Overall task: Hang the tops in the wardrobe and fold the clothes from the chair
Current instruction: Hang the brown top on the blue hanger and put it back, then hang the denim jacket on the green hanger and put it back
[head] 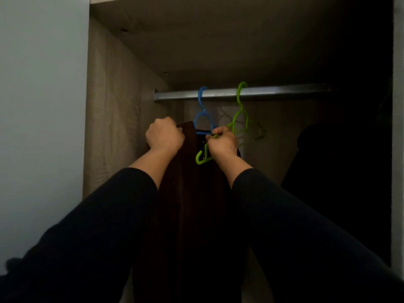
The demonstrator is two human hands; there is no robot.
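Observation:
A dark brown top [192, 193] hangs on a blue hanger [202, 119] hooked over the metal rail [273, 92] inside the wardrobe. My left hand [164, 134] is clenched on the top's left shoulder. My right hand [222, 143] is closed near the top's collar and grips the arm of a green hanger [240, 115], whose hook sits on the rail to the right of the blue one. The green hanger's lower end pokes out below my right fist. Black sleeves cover both forearms.
The wardrobe's wooden left wall [113, 119] stands close to the top. A dark garment [341, 171] hangs in shadow at the right. A white panel [39, 106] borders the left side, and a pale door edge [397, 149] the right.

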